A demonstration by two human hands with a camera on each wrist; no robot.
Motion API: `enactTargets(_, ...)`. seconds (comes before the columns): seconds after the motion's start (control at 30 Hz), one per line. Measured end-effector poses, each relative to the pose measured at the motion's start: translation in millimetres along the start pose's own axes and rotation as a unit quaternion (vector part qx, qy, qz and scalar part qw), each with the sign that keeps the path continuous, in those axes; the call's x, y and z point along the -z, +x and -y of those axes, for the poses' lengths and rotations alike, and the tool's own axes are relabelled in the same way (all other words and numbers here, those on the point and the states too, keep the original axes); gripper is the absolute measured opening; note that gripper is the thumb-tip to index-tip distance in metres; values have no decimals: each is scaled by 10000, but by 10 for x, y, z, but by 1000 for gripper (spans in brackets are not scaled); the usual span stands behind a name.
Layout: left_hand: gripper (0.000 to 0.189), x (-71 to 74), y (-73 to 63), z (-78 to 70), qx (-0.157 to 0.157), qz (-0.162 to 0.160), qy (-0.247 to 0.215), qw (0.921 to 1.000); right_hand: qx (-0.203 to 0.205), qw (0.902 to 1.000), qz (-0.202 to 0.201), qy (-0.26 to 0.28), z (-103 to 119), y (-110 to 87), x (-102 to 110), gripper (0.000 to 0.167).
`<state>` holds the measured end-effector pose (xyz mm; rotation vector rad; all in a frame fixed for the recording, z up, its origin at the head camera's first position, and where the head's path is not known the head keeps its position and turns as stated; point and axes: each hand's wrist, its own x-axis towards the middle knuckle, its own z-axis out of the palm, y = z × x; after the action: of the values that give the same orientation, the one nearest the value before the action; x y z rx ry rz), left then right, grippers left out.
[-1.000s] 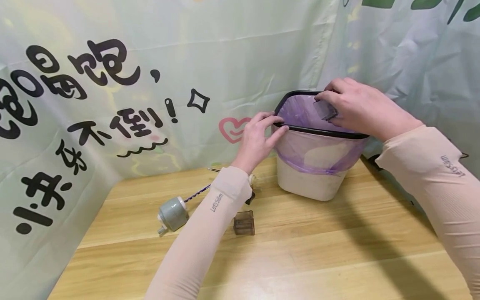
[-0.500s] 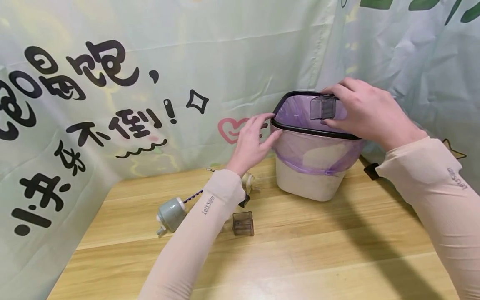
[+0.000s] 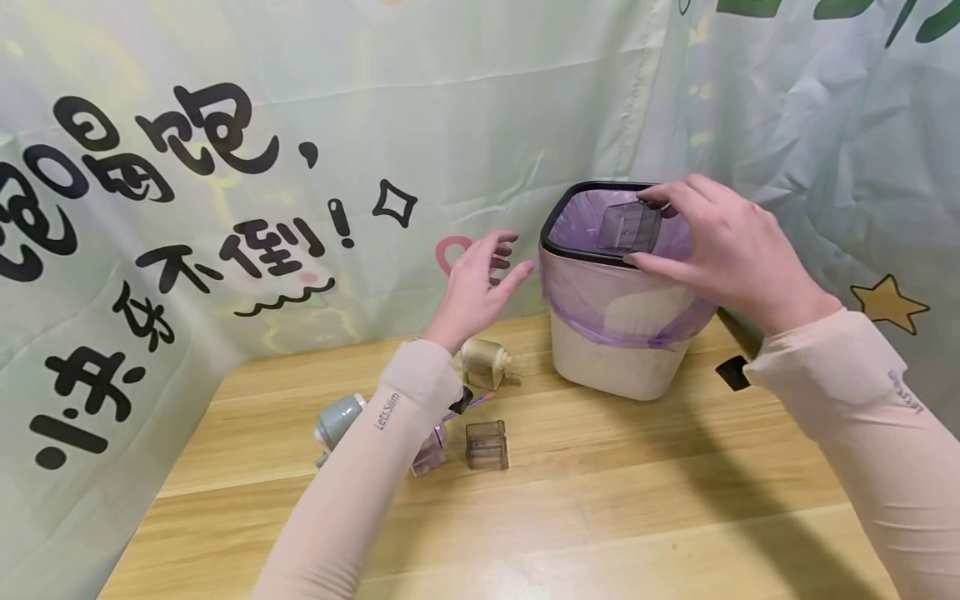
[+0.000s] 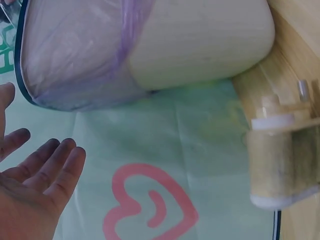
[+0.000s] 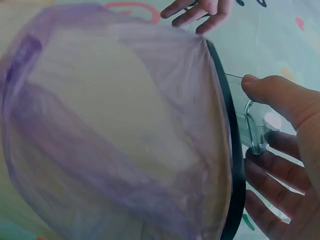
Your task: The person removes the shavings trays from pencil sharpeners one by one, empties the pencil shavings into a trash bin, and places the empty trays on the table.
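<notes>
My right hand (image 3: 731,242) pinches a smoky clear plastic box (image 3: 628,227), like a sharpener's shavings drawer, between thumb and fingers. It hangs tilted over the mouth of the white trash bin (image 3: 600,358), which has a black rim and a purple liner. In the right wrist view, the thumb presses one side of the clear box (image 5: 242,112), partly behind the rim. Left of the bin, my left hand (image 3: 480,287) hovers with relaxed fingers, apart from the rim and holding nothing. The left wrist view shows those fingers (image 4: 55,165) spread below the rim.
Under the left forearm lie a grey hand-crank pencil sharpener (image 3: 341,417) and a partly hidden pink one (image 3: 429,454). A beige sharpener (image 3: 486,364) stands behind them. Another smoky box (image 3: 486,446) sits on the wooden table (image 3: 600,508). A printed cloth (image 3: 465,108) hangs behind.
My left hand has come off the bin's rim and moved left. My right hand has turned the clear box and shifted it slightly left and down. More of the beige and pink sharpeners shows.
</notes>
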<state>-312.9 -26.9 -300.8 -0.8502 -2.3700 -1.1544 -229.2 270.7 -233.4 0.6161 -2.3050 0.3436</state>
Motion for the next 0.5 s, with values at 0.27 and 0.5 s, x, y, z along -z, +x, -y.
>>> enactTargets(0.27,47,111,-60,111,63,140,7,9999,-122,9980,-523,319,113,-81,-18,65)
enactTargets(0.5,46,170,-146,199,229,166,-11,9996,75,9955,-763,565,218,-175,-35,67)
